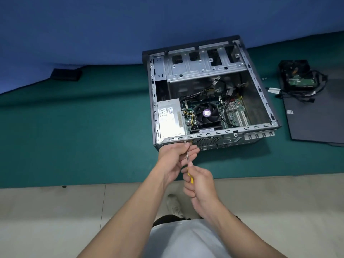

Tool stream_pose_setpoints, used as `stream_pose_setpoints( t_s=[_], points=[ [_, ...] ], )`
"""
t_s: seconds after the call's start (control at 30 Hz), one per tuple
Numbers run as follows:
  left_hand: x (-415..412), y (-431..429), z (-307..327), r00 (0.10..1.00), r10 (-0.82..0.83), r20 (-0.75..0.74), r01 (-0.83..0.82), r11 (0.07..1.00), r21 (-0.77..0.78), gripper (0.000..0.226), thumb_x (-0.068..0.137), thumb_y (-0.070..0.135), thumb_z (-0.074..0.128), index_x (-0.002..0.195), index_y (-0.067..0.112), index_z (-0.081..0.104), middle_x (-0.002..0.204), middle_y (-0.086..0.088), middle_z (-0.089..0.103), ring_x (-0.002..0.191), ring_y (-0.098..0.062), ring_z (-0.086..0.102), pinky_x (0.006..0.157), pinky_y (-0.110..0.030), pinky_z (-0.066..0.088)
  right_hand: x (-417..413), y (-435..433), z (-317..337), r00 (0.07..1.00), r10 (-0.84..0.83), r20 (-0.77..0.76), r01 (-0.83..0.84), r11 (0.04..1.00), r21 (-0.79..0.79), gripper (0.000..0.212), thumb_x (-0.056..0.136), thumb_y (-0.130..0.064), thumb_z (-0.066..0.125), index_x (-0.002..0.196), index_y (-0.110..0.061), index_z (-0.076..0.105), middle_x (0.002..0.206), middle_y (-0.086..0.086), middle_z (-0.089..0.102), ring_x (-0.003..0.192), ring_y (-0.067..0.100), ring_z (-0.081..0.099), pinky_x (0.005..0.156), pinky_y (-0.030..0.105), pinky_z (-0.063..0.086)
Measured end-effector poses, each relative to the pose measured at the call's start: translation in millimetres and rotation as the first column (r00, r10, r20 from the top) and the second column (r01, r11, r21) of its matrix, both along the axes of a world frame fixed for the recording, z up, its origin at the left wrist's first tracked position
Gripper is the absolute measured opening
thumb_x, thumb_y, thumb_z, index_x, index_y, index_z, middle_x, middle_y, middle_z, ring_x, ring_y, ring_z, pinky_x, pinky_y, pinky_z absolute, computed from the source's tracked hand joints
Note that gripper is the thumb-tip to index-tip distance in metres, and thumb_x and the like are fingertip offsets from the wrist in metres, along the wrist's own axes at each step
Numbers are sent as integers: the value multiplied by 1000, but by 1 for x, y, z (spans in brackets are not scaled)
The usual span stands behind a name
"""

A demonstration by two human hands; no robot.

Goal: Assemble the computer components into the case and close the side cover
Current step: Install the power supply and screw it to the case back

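Head view: the screwdriver (188, 161) points at 12 o'clock into the rear edge of the computer case (210, 94). The right hand (200, 185) grasps its yellow handle; left hand (174, 159) fingers (192, 152) pinch the shaft. Inside the case are the power supply (170, 118) and fan (207, 113). The side cover (314, 112) lies at 3 o'clock on the green table (74, 136).

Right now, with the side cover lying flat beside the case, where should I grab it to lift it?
Take the side cover by its near long edge, coming from the front of the table. It lies flat, so only the edges offer a grip, and the far end carries the hard drive and cables. Clear those off first, or they will probably slide as it tilts.
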State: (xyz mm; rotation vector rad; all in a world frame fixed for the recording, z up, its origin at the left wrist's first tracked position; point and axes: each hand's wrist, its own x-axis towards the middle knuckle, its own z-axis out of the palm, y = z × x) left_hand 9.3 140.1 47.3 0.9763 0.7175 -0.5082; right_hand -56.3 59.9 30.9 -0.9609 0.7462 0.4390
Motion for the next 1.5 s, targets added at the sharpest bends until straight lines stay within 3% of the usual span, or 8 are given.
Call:
stream_pose_setpoints(
  t_s=[0.2,0.33,0.53,0.77,0.97,1.13,1.27,1.5],
  points=[
    [2,1,-3,998,35,-49,-35,999,-9,8,87,-4,63,94,-9,63,87,-20,73,80,-25,74,61,-22,57,6,-14,2,974,-1,-227,155,735,661,32,89,-31,51,70,-6,57,48,-3,35,33,3,18,29,16,12],
    [3,-3,-4,996,77,-49,-76,997,16,5,86,-5,65,89,-9,63,82,-21,73,76,-27,74,61,-24,58,-3,-10,1,996,82,-35,-87,981,-174,33,96,-36,54,75,-11,57,53,3,52,41,15,42,41,27,35],
    [1,-6,-6,994,99,-39,-98,995,18,5,85,-4,66,87,-9,63,84,-23,73,78,-29,74,64,-26,59,-2,-1,-8,870,484,-92,-308,390,-868,35,100,-40,34,73,-21,42,77,11,62,78,36,55,62,39,34],
    [3,4,-4,999,10,-34,-11,1000,-28,42,87,29,69,103,-10,64,96,-25,72,91,-31,72,74,-30,60,12,2,-2,984,126,-123,-139,985,-106,44,102,-39,36,66,-15,42,44,-5,30,34,9,21,36,17,17],
    [3,3,-1,997,20,-72,-20,1000,-8,46,89,34,67,107,-8,63,97,-20,73,91,-27,73,68,-26,59,15,-16,4,968,140,-209,19,786,618,43,91,-42,48,58,-14,52,42,-6,26,32,5,11,29,12,10],
    [3,0,3,997,40,-71,-38,999,32,41,90,30,67,103,-8,64,93,-20,74,87,-27,73,70,-27,60,-2,0,-2,996,72,-43,-79,980,-181,34,87,-42,63,68,-14,60,51,2,53,42,15,47,41,28,40],
    [3,-1,5,996,47,-72,-45,999,27,39,90,29,66,100,-8,63,92,-21,73,86,-29,73,70,-28,60,-9,3,-6,964,243,-105,-238,622,-746,41,84,-65,50,73,-26,58,68,-5,68,71,22,64,68,40,51],
    [4,1,4,996,24,-81,-22,1000,19,41,91,29,66,104,-10,63,94,-21,73,88,-28,73,71,-28,60,6,14,3,999,19,-43,-37,881,-472,41,97,-29,52,61,-11,52,50,2,45,43,16,37,43,25,29]
  ],
)
